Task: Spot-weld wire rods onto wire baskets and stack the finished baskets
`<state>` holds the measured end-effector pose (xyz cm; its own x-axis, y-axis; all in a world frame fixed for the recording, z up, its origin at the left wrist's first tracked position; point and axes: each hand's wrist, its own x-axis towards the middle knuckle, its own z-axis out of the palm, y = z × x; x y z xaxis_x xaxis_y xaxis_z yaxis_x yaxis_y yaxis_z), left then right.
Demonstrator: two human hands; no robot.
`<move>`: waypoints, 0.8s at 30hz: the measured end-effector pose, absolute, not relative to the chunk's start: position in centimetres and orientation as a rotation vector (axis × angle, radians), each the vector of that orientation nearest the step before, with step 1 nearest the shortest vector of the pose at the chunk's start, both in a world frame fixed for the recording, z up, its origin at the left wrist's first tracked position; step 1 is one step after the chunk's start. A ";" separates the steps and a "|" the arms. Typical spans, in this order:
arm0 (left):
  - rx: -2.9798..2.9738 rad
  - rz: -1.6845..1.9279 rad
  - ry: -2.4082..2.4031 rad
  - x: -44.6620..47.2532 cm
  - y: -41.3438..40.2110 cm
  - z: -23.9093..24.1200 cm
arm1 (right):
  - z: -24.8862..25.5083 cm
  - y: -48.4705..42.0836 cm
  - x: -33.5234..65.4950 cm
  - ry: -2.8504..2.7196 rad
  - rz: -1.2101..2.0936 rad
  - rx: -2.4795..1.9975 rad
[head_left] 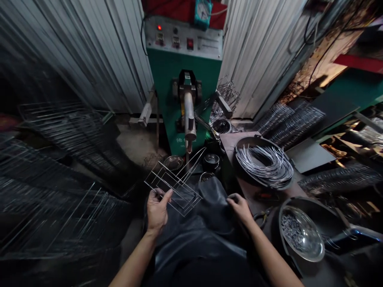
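My left hand (pixel 158 207) pinches the near left edge of a wire rack (pixel 176 184) between thumb and fingers. The rack is a small frame of thin crossed metal rods, held tilted over my lap, with longer rods reaching toward the welding machine's (pixel 188 119) lower tip. My right hand (pixel 239 206) is apart from the rack, beside my right knee. Its fingers are curled together, and whatever is in them, if anything, is too small to make out. A dark apron (pixel 209 227) covers my lap.
A pan of curved wire rods (pixel 263 163) stands on the bench at right. Nearer me, a clear bowl (pixel 311 239) holds small metal pieces. Piled wire grids (pixel 68 131) fill the left side. Small bowls (pixel 211 160) sit below the machine, and corrugated metal wall (pixel 113 52) stands behind it.
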<state>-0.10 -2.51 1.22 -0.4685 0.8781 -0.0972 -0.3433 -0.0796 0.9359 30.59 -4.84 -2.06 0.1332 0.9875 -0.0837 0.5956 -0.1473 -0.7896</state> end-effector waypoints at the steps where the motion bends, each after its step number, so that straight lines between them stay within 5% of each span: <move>1: 0.631 1.710 1.270 -0.4 -2.5 1.3 | -2.8 -4.7 29.7 -1.592 0.870 -1.793; 7: 0.624 1.708 1.297 -1.4 -2.3 1.4 | -1.1 -3.2 29.4 -1.912 0.806 -1.791; 13: 0.654 1.667 1.293 -0.4 -2.0 1.4 | 4.5 4.2 22.7 -1.481 1.043 -1.490; 24: 0.640 1.684 1.326 -1.2 -1.6 1.5 | 4.0 7.2 18.2 -1.302 1.159 -1.291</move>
<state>-1.20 -1.59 1.47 -0.4856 0.8662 -0.1176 -0.3179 -0.0497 0.9468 18.23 7.24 3.97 -0.0095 1.0000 -0.0012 0.1164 -0.0001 -0.9932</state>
